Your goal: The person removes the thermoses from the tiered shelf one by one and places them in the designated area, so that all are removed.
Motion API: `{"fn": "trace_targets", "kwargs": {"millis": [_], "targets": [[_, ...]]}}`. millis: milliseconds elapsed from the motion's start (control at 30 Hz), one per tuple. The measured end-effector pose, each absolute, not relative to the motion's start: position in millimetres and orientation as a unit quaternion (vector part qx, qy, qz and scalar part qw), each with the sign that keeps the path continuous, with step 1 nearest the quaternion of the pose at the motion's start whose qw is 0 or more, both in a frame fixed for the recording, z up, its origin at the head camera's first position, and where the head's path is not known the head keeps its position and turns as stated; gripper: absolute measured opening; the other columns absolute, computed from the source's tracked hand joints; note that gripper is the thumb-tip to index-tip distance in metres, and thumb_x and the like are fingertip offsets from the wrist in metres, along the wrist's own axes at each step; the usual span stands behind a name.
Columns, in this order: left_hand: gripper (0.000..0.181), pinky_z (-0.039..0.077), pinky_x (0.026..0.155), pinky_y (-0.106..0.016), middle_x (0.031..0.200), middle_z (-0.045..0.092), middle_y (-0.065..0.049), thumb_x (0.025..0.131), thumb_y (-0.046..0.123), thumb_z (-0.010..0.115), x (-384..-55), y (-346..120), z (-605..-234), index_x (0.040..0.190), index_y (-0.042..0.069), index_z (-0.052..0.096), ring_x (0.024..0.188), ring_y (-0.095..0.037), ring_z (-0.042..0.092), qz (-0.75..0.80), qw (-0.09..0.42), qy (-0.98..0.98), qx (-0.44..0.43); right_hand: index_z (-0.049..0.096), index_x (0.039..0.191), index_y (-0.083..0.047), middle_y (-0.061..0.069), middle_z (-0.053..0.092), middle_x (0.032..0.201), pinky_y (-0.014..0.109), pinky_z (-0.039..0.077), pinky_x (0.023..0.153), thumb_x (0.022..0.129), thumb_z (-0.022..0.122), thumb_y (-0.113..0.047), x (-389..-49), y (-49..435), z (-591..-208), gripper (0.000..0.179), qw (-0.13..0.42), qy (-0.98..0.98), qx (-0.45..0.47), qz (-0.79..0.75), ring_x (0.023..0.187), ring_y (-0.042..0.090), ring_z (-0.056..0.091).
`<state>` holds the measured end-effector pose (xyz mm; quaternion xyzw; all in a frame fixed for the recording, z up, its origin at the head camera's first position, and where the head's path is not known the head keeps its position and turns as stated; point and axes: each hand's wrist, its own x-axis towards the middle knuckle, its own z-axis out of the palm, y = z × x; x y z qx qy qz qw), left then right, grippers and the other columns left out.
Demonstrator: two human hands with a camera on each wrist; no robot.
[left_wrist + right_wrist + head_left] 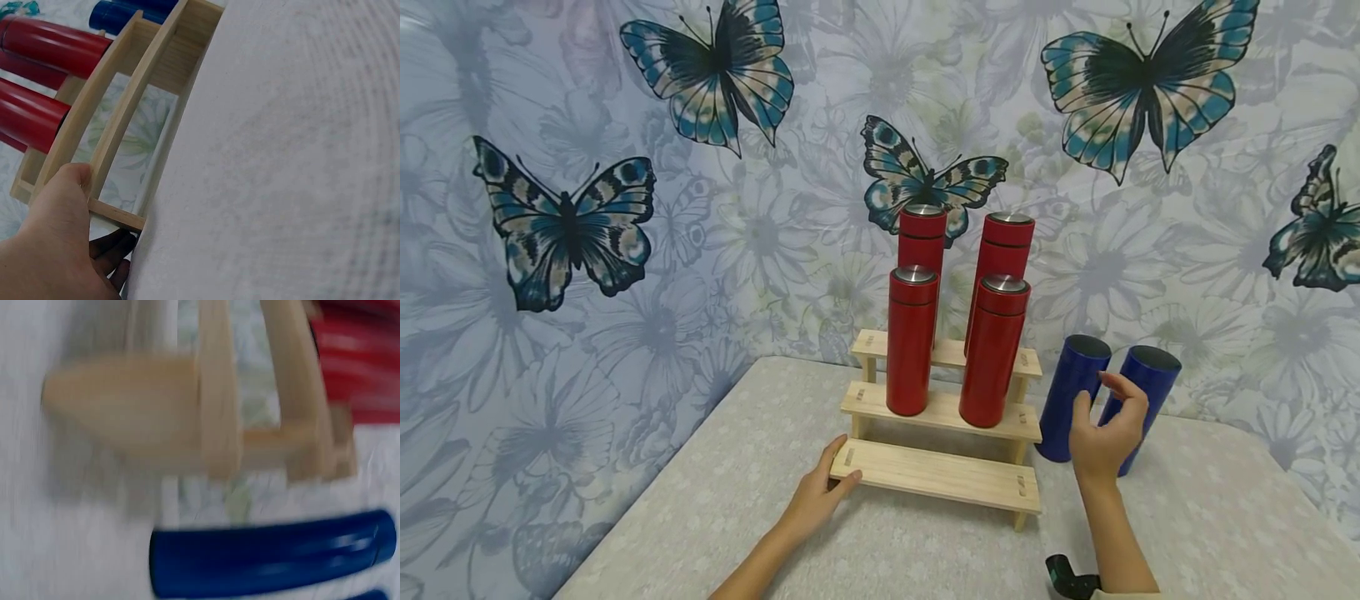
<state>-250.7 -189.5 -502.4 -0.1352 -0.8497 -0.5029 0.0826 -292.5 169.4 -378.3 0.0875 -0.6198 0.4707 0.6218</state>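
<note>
My left hand (811, 498) grips the left end of the lowest step of a three-step wooden stand (940, 475). Its thumb lies at the front edge and its fingers go round the side. Two red thermos bottles (912, 342) stand upright on the middle step, and two more (922, 237) on the top step behind, partly hidden. Two dark blue thermos bottles (1070, 400) stand on the table just right of the stand. My right hand (1108, 429) is raised before them, fingers loosely bent and holding nothing; it overlaps the right blue bottle (1153, 375) in the head view.
A pale patterned cloth covers the table (700, 500). Behind it hangs a floral backdrop (820, 208) with large butterflies. A small black object (1071, 579) sits by the right wrist. The right wrist view is blurred, with the stand and blue bottles in it.
</note>
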Motion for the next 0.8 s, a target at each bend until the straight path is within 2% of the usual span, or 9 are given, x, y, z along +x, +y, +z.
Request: {"fn": "trace_targets", "kwargs": {"millis": [100, 233, 367, 433, 500, 667, 800], "targets": [[0.07, 0.042, 0.093, -0.05, 0.139, 0.036, -0.027, 0.093, 0.044, 0.051, -251, -189, -503, 0.147, 0.015, 0.017, 0.119, -0.039, 0.045, -0.503, 0.079, -0.85, -0.138, 0.048, 0.107, 0.02, 0.032, 0.055, 0.102, 0.026, 0.036, 0.087, 0.069, 0.057, 0.017, -279, 145, -367, 0.038, 0.591, -0.64, 0.151, 0.467, 0.098, 0.03, 0.051], [0.071, 0.041, 0.093, -0.05, 0.139, 0.035, -0.028, 0.093, 0.043, 0.051, -250, -189, -503, 0.146, 0.01, 0.017, 0.119, -0.041, 0.044, -0.505, 0.076, -0.848, -0.143, 0.04, 0.121, 0.017, 0.032, 0.052, 0.111, 0.027, 0.037, 0.094, 0.07, 0.061, 0.018, -276, 128, -368, 0.054, 0.516, -0.684, 0.208, 0.472, 0.103, 0.04, 0.049], [0.071, 0.041, 0.093, -0.05, 0.139, 0.034, -0.028, 0.094, 0.043, 0.05, -250, -189, -503, 0.146, 0.01, 0.016, 0.12, -0.041, 0.044, -0.505, 0.073, -0.848, -0.144, 0.029, 0.135, 0.009, 0.033, 0.045, 0.122, 0.045, 0.035, 0.099, 0.073, 0.066, 0.015, -277, 117, -373, 0.073, 0.443, -0.718, 0.227, 0.486, 0.111, 0.046, 0.044], [0.071, 0.041, 0.094, -0.05, 0.139, 0.035, -0.027, 0.093, 0.044, 0.051, -250, -189, -504, 0.147, 0.012, 0.016, 0.12, -0.04, 0.044, -0.505, 0.071, -0.849, -0.14, 0.024, 0.139, 0.007, 0.033, 0.041, 0.127, 0.054, 0.033, 0.097, 0.073, 0.068, 0.013, -278, 113, -375, 0.08, 0.411, -0.727, 0.232, 0.499, 0.115, 0.047, 0.042], [0.072, 0.041, 0.094, -0.05, 0.139, 0.035, -0.027, 0.093, 0.044, 0.051, -249, -189, -504, 0.147, 0.011, 0.016, 0.12, -0.04, 0.044, -0.505, 0.07, -0.849, -0.14, 0.019, 0.142, 0.005, 0.032, 0.038, 0.131, 0.058, 0.031, 0.097, 0.074, 0.069, 0.011, -279, 110, -377, 0.085, 0.379, -0.734, 0.236, 0.512, 0.117, 0.046, 0.04], [0.072, 0.04, 0.094, -0.051, 0.139, 0.035, -0.028, 0.093, 0.044, 0.05, -250, -190, -503, 0.147, 0.01, 0.016, 0.12, -0.041, 0.043, -0.506, 0.076, -0.848, -0.141, 0.009, 0.146, 0.0, 0.029, 0.033, 0.137, 0.055, 0.03, 0.1, 0.078, 0.07, 0.004, -282, 107, -381, 0.092, 0.304, -0.751, 0.238, 0.536, 0.123, 0.041, 0.037], [0.072, 0.04, 0.095, -0.051, 0.139, 0.035, -0.026, 0.093, 0.045, 0.051, -250, -190, -502, 0.147, 0.013, 0.016, 0.121, -0.04, 0.043, -0.507, 0.079, -0.848, -0.135, 0.007, 0.148, -0.005, 0.027, 0.038, 0.133, 0.054, 0.031, 0.1, 0.078, 0.071, 0.002, -284, 105, -383, 0.094, 0.283, -0.755, 0.24, 0.54, 0.122, 0.038, 0.04]]}}
